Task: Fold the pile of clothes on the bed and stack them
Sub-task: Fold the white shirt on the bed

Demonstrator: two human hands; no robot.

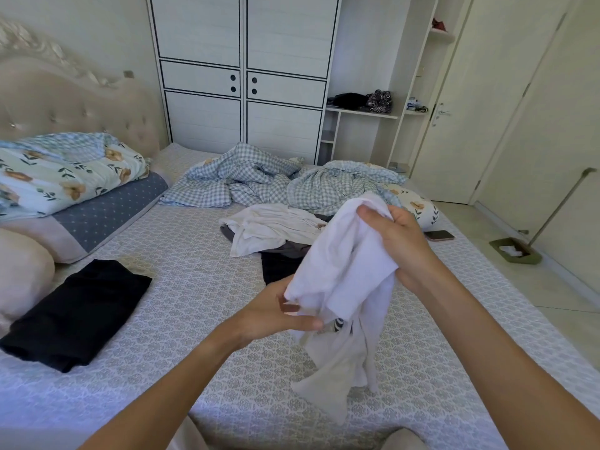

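Two hands are up over the bed (181,287) on my feed, both on one white garment (344,280) held bunched in the air at about 3 o'clock from frame centre. My right hand (399,245) grips its top end, fingers curled round the cloth at 2 o'clock. My left hand (276,313), at 5 o'clock just below centre, pinches a lower edge between thumb and fingers. The rest of the garment hangs down crumpled toward 5 o'clock, its tail just above the bed.

At 9 o'clock a folded black piece (78,313) lies flat on the bed, well apart from the hands. The pile (272,228) sits at 12 o'clock behind the garment: white cloth on top, grey and black under it. Beyond it, a checked blanket (246,177) lies rumpled. A phone (440,235) rests near the bed's edge at 3 o'clock. Pillows (65,177) are stacked at 10 o'clock.
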